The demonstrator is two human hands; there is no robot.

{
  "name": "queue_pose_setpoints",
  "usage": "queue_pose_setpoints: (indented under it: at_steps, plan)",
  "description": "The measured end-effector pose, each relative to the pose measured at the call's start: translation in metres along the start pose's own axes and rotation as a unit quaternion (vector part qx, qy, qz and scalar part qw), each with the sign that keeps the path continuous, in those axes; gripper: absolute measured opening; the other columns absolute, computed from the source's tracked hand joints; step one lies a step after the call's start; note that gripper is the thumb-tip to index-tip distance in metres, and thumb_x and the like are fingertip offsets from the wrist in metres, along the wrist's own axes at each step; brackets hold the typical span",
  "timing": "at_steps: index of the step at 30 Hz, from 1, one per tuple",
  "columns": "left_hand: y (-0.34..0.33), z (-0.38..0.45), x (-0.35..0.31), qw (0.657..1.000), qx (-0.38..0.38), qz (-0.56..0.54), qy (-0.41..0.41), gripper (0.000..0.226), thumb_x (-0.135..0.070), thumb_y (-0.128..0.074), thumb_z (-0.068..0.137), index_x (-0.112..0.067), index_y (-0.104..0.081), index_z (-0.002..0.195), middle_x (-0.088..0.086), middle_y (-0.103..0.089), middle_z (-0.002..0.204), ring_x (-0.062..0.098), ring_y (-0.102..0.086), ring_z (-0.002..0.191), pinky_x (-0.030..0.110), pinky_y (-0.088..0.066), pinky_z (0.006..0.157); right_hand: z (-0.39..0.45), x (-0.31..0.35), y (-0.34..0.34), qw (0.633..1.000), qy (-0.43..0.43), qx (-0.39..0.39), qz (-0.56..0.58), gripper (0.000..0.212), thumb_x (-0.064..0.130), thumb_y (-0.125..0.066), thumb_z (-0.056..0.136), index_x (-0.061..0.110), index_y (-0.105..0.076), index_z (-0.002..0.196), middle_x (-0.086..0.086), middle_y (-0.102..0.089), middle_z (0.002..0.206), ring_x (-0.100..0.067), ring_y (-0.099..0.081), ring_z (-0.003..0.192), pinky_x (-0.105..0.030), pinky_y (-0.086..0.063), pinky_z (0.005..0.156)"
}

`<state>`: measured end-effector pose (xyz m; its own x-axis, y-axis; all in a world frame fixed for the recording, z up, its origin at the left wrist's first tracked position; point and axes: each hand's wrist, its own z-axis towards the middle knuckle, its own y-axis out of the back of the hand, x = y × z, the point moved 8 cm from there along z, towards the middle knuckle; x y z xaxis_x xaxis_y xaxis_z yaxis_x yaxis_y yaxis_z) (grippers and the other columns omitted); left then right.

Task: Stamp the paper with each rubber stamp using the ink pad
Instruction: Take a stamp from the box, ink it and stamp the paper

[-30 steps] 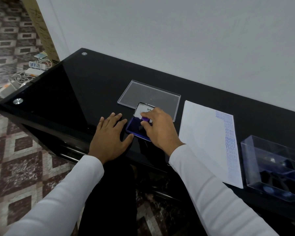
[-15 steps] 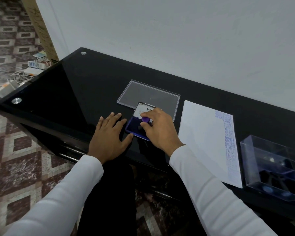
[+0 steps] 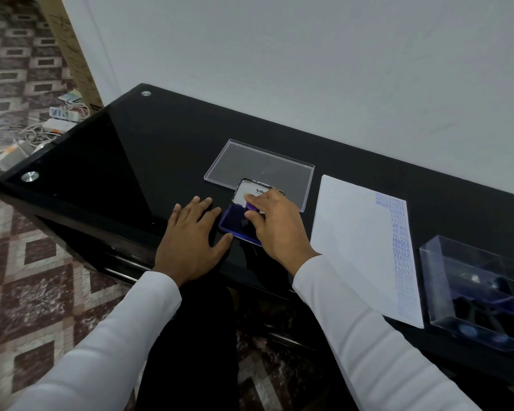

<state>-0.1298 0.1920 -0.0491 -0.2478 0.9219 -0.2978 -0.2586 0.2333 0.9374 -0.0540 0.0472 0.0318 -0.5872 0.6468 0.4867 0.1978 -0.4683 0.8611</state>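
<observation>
Right hand point(image 3: 275, 225) pinches a purple stamp point(image 3: 252, 206) between thumb and forefinger, holding it over the blue ink pad point(image 3: 235, 225); contact between stamp face and pad is hidden by the fingers. Left hand point(image 3: 190, 237) lies flat on the black table point(image 3: 137, 149), fingers straight and spread, thumb tip by the pad's near corner. Pad's raised lid point(image 3: 251, 191) reads "Artli…", rest covered. Paper point(image 3: 356, 241) to the right carries blue prints down its right edge: "AMENDED", "AIR MAIL", "FRAGILE"; others too faint to read.
</observation>
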Motion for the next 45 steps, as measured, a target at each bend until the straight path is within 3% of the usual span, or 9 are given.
queue_pose_setpoints:
  at_steps: [4,12,18,26,31,38,45]
  plan:
    - [0.0006,0.0000,0.0004,1.000,-0.002,0.000,-0.001,0.074,-0.070,-0.036,0.090,-0.027,-0.045,0.150,0.000,-0.033,0.163,0.020,-0.018,0.154,0.047,-0.005,0.125,0.0003,-0.0005,-0.0002,1.000,-0.003,0.002,0.001,0.038,0.025,-0.058,0.099,0.019,-0.058,0.137,-0.003,-0.058,0.132,-0.018,-0.056,0.119,-0.030,-0.045,0.105]
    - [-0.0002,0.0005,-0.0001,1.000,-0.001,0.009,0.000,0.073,-0.069,-0.039,0.091,-0.027,-0.045,0.150,0.000,-0.032,0.163,0.021,-0.018,0.154,0.047,-0.005,0.125,-0.0062,-0.0006,0.0086,0.998,0.006,-0.033,0.047,0.029,0.020,-0.071,0.088,0.016,-0.071,0.117,-0.001,-0.066,0.115,-0.014,-0.060,0.105,-0.031,-0.053,0.095]
    - [-0.0014,0.0007,0.0002,1.000,0.001,0.012,0.000,0.073,-0.070,-0.038,0.091,-0.027,-0.044,0.150,0.000,-0.031,0.163,0.020,-0.017,0.154,0.045,-0.002,0.124,-0.0048,-0.0012,0.0061,0.999,0.000,-0.026,0.040,0.033,0.023,-0.067,0.092,0.017,-0.067,0.125,-0.002,-0.064,0.122,-0.017,-0.060,0.110,-0.034,-0.052,0.098]
    - [-0.0010,0.0008,0.0000,1.000,0.002,0.017,0.001,0.071,-0.069,-0.042,0.094,-0.027,-0.043,0.151,0.001,-0.031,0.164,0.021,-0.016,0.155,0.044,0.000,0.123,-0.0029,-0.0010,0.0022,1.000,0.000,-0.015,0.015,0.038,0.026,-0.058,0.099,0.018,-0.059,0.136,-0.003,-0.060,0.129,-0.016,-0.056,0.117,-0.023,-0.040,0.100]
    - [0.0003,-0.0004,-0.0013,1.000,-0.003,0.013,-0.001,0.074,-0.069,-0.037,0.091,-0.026,-0.044,0.150,0.001,-0.033,0.163,0.021,-0.017,0.154,0.046,-0.004,0.125,-0.0035,-0.0024,0.0023,1.000,0.000,-0.021,0.018,0.037,0.026,-0.061,0.097,0.018,-0.061,0.134,-0.002,-0.061,0.128,-0.016,-0.057,0.116,-0.021,-0.040,0.099]
    - [-0.0018,0.0009,0.0006,1.000,0.000,0.017,-0.001,0.072,-0.069,-0.040,0.092,-0.027,-0.043,0.150,0.001,-0.032,0.163,0.021,-0.017,0.154,0.046,-0.003,0.124,-0.0054,-0.0001,0.0072,0.998,0.003,-0.035,0.045,0.031,0.021,-0.069,0.090,0.016,-0.069,0.120,-0.002,-0.065,0.119,-0.016,-0.060,0.108,-0.032,-0.052,0.096]
    - [-0.0021,0.0012,0.0001,1.000,0.002,0.020,0.001,0.074,-0.070,-0.037,0.091,-0.027,-0.042,0.151,0.001,-0.031,0.164,0.021,-0.017,0.155,0.046,-0.003,0.124,-0.0053,0.0006,0.0063,0.999,-0.001,-0.032,0.041,0.033,0.021,-0.067,0.092,0.016,-0.068,0.124,-0.002,-0.064,0.121,-0.015,-0.059,0.109,-0.025,-0.048,0.097]
